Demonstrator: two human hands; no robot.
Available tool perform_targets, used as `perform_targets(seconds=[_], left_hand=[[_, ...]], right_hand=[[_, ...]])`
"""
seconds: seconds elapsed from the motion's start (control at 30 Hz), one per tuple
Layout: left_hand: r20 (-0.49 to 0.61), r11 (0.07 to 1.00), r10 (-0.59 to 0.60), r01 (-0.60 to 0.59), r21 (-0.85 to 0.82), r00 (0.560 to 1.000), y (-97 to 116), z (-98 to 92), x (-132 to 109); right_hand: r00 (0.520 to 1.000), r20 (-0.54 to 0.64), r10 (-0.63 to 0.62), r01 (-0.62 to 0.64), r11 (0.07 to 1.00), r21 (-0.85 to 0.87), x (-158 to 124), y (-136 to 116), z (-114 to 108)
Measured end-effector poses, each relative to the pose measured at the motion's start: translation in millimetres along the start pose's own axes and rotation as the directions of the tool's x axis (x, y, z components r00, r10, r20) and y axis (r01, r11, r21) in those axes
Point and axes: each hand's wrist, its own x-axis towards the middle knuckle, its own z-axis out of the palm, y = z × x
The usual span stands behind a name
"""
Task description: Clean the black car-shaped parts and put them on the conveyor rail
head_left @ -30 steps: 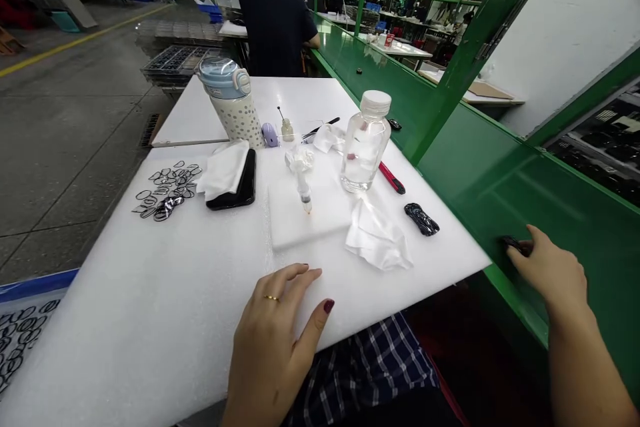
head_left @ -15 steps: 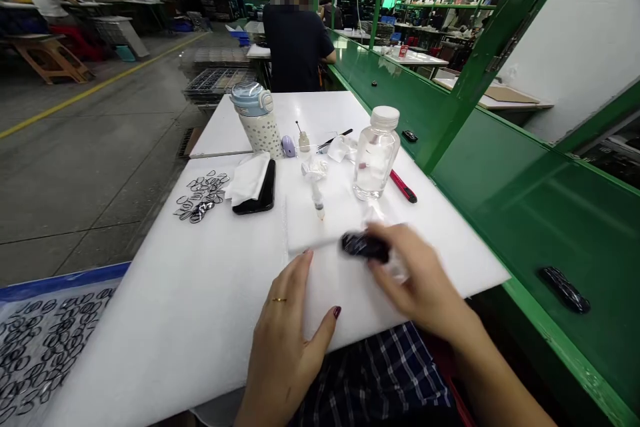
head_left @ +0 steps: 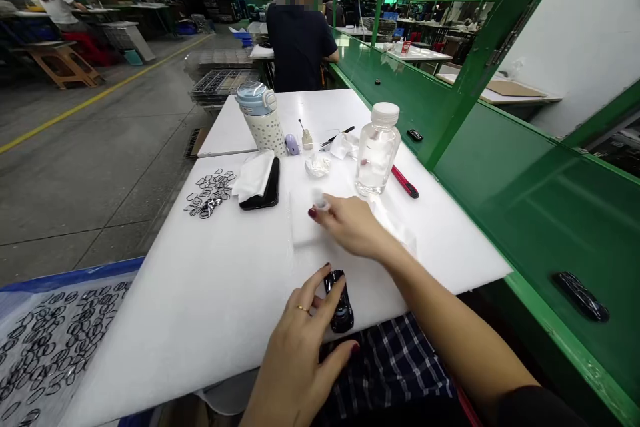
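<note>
My right hand (head_left: 353,225) reaches over a white cutting board (head_left: 303,230), its fingertips pinching a small syringe (head_left: 319,199) that is mostly hidden. A crumpled tissue (head_left: 318,165) lies just beyond it. My left hand (head_left: 295,350) sits at the near edge of the white table (head_left: 200,320), its fingers curled around a glossy black moulded piece (head_left: 341,301). Under my right forearm is a crumpled white cloth (head_left: 397,230). A plastic bottle of clear liquid (head_left: 377,152) stands beyond my right hand.
Black rings (head_left: 210,193) lie by a phone under a tissue (head_left: 260,185). A red cutter (head_left: 405,181), a tumbler (head_left: 263,118) and a bin of rings (head_left: 55,347) are nearby. Another black piece (head_left: 581,295) rests on the green panel (head_left: 545,213). A person (head_left: 300,33) works beyond.
The black piece has passed from my right hand to my left, near the table edge. My right hand has moved up to the board, and the syringe no longer lies beside the tissue.
</note>
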Motion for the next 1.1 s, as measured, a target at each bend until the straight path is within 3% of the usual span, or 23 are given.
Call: perform_targets(seconds=[0.1,0.23,0.37,0.47,0.63,0.8,1.1], left_hand=[[0.022,0.999,-0.002,0.003,-0.034,1.000,-1,-10.7,10],[-0.068,0.989,-0.096,0.087,-0.122,0.993,7,-12.1,25],[-0.156,0.954,-0.241,0.204,-0.218,0.958,17,-8.4,36],[-0.158,0.929,-0.285,0.232,-0.287,0.945,18,-8.7,39],[-0.148,0.918,-0.298,0.241,-0.317,0.943,17,-10.1,38],[-0.150,0.917,-0.297,0.238,-0.321,0.943,19,-9.5,39],[-0.164,0.928,-0.287,0.232,-0.291,0.944,17,-8.0,40]], right_hand=[[0.997,0.032,-0.075,0.070,0.987,0.142,-2,7,1],[0.979,0.116,-0.166,0.125,0.946,0.299,-8,12,-2],[0.985,-0.040,-0.167,0.157,0.784,0.601,-23,5,-9],[0.981,-0.154,-0.119,0.192,0.696,0.692,-45,-7,-10],[0.988,-0.123,-0.090,0.152,0.516,0.843,-70,-26,-7],[0.993,-0.112,-0.038,0.118,0.354,0.928,-70,-31,0],[0.997,-0.076,-0.028,0.081,0.286,0.955,-68,-29,6]])
